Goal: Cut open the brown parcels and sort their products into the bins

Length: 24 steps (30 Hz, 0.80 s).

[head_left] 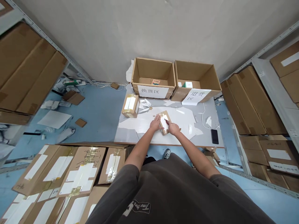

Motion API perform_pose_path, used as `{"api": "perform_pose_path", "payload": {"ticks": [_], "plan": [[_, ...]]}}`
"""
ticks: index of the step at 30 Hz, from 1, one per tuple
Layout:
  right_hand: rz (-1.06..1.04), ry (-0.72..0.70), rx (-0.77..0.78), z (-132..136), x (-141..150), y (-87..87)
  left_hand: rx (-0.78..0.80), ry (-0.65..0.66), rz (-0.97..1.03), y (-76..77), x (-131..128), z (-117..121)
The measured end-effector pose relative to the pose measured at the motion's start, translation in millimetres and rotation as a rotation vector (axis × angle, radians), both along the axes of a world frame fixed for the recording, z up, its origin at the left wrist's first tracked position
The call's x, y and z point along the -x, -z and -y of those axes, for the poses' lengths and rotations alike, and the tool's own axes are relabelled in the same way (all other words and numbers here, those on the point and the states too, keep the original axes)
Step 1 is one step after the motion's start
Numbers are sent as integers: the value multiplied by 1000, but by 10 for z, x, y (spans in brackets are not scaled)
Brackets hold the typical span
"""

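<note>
A small cardboard box [164, 119] with a white label and tape lies at a slant on the table in front of me. My left hand [155, 123] holds it by its left side, with the thumb over the label. In my right hand [173, 128] is a small red and dark box cutter [166, 121], gripped with its front end over the label. Whether the blade touches the box is too small to make out. A taped carton [130, 105] with a white label stands at the table's left end.
Two open cartons with handwritten signs, a left one [153, 72] and a right one [194, 74], stand at the table's back with small boxes inside. A phone [214, 137] and cable lie at right. Stacked parcels [80, 169] fill the lower left; shelves flank both sides.
</note>
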State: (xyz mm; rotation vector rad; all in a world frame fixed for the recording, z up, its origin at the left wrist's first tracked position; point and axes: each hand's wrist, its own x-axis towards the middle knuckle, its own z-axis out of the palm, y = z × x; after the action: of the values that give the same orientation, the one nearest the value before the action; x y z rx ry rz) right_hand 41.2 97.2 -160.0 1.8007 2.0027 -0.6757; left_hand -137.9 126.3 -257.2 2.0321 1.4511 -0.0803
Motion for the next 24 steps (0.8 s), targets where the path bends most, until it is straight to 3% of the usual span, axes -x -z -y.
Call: {"api": "perform_pose_path", "payload": {"ticks": [24], "plan": [[32,28,15,666,-193,59,5,81,-104,85,-8,-134]]}}
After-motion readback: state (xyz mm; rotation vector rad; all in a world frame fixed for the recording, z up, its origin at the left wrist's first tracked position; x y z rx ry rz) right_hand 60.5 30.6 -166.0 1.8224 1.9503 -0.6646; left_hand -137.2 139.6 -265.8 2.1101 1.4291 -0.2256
